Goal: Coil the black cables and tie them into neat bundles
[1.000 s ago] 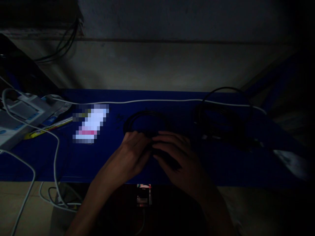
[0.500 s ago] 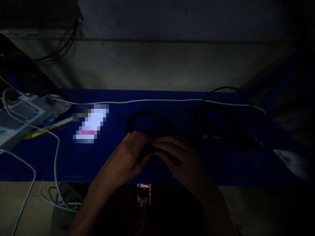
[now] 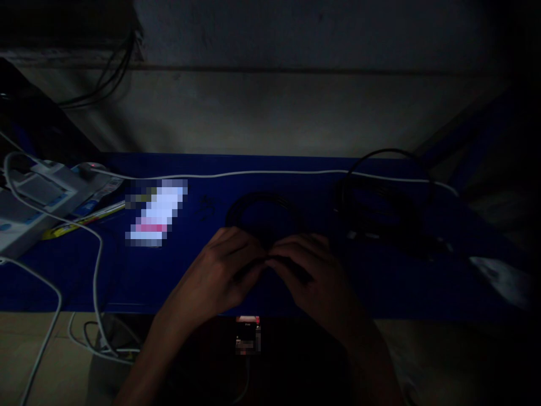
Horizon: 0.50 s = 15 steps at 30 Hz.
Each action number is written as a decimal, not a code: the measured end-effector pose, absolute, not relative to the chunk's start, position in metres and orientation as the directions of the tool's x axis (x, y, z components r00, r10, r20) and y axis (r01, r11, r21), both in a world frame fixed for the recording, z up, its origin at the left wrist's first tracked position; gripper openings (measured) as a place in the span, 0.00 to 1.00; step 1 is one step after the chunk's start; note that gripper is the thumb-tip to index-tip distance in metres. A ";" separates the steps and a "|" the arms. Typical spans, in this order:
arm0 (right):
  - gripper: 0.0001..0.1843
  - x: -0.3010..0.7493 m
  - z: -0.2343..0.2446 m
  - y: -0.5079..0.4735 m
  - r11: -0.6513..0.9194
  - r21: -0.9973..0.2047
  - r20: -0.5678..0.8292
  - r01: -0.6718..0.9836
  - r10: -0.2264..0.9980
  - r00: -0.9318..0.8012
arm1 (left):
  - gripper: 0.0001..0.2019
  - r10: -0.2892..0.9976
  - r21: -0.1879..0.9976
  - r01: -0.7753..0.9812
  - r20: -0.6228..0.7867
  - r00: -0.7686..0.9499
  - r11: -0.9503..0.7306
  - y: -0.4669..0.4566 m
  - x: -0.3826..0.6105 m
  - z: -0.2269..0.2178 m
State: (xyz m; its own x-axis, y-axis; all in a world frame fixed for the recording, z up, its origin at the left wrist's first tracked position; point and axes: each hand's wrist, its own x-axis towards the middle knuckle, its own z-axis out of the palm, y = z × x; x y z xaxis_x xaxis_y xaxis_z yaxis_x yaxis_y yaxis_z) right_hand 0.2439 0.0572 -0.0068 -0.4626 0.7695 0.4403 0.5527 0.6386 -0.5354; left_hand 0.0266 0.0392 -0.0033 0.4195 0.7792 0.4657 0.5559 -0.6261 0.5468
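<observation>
A coiled black cable [image 3: 266,197] arcs above my hands over the blue tabletop [image 3: 190,282]. On its near side, my left hand [image 3: 232,262] is closed around the coil, thumb and fingers pinched together. My right hand [image 3: 306,262] is closed on it too, its fingertips meeting those of the left. The near part of the loop is hidden under my fingers, and the scene is very dark. A second bundle of black cable [image 3: 380,214] lies to the right, apart from my hands.
A lit phone [image 3: 158,211] with a blurred screen lies left of my hands. White power strips [image 3: 38,197] stand at the far left, beside a yellow packet [image 3: 63,230]. A white cord [image 3: 262,172] runs along the back. Another lit screen [image 3: 248,335] is below the table edge.
The black cable loop has shifted slightly to the right. Both hands stay nearly in place, with small finger movements.
</observation>
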 end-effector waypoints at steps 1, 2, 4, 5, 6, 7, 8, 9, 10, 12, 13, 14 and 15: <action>0.05 0.244 -0.007 0.057 0.642 -0.531 0.443 0.553 0.766 -0.465 | 0.05 0.779 0.547 0.555 0.465 0.422 -0.627 0.039 0.027 -0.003; 0.05 0.244 -0.007 0.057 0.645 -0.531 0.444 0.550 0.764 -0.468 | 0.06 0.778 0.549 0.552 0.464 0.423 -0.627 0.039 0.027 -0.002; 0.05 0.244 -0.007 0.057 0.643 -0.543 0.439 0.540 0.766 -0.471 | 0.06 0.780 0.556 0.547 0.468 0.417 -0.626 0.039 0.026 -0.002; 0.05 0.244 -0.008 0.057 0.640 -0.553 0.433 0.533 0.768 -0.472 | 0.05 0.779 0.560 0.542 0.474 0.411 -0.627 0.039 0.025 -0.002; 0.05 0.244 -0.008 0.057 0.634 -0.563 0.425 0.531 0.772 -0.472 | 0.05 0.774 0.561 0.535 0.484 0.408 -0.632 0.039 0.025 -0.002; 0.05 0.244 -0.009 0.057 0.627 -0.570 0.419 0.531 0.778 -0.469 | 0.05 0.769 0.561 0.527 0.495 0.405 -0.638 0.039 0.024 -0.002; 0.05 0.244 -0.010 0.057 0.618 -0.575 0.414 0.536 0.785 -0.462 | 0.05 0.762 0.559 0.519 0.504 0.406 -0.646 0.039 0.024 -0.002; 0.05 0.245 -0.011 0.056 0.608 -0.580 0.409 0.542 0.793 -0.451 | 0.05 0.758 0.558 0.514 0.511 0.406 -0.651 0.039 0.023 -0.001; 0.05 0.245 -0.012 0.056 0.596 -0.585 0.405 0.550 0.802 -0.439 | 0.06 0.757 0.560 0.511 0.511 0.407 -0.652 0.039 0.023 -0.001; 0.05 0.245 -0.014 0.056 0.581 -0.588 0.403 0.563 0.814 -0.419 | 0.06 0.767 0.569 0.515 0.497 0.405 -0.641 0.038 0.022 0.000; 0.05 0.245 -0.014 0.056 0.580 -0.584 0.405 0.568 0.815 -0.415 | 0.06 0.775 0.577 0.518 0.487 0.402 -0.631 0.038 0.022 0.000; 0.05 0.246 -0.015 0.057 0.581 -0.578 0.407 0.573 0.814 -0.415 | 0.05 0.783 0.586 0.518 0.477 0.401 -0.622 0.038 0.023 0.000; 0.05 0.246 -0.015 0.057 0.584 -0.571 0.410 0.577 0.812 -0.416 | 0.05 0.788 0.596 0.515 0.468 0.400 -0.616 0.038 0.023 0.001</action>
State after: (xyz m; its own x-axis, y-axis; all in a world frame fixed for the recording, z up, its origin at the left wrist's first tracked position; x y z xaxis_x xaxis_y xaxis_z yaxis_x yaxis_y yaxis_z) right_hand 0.2457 0.0566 -0.0149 -0.4158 0.8120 0.4097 0.5775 0.5837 -0.5708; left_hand 0.0227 0.0380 0.0008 0.4003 0.7879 0.4679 0.5153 -0.6158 0.5961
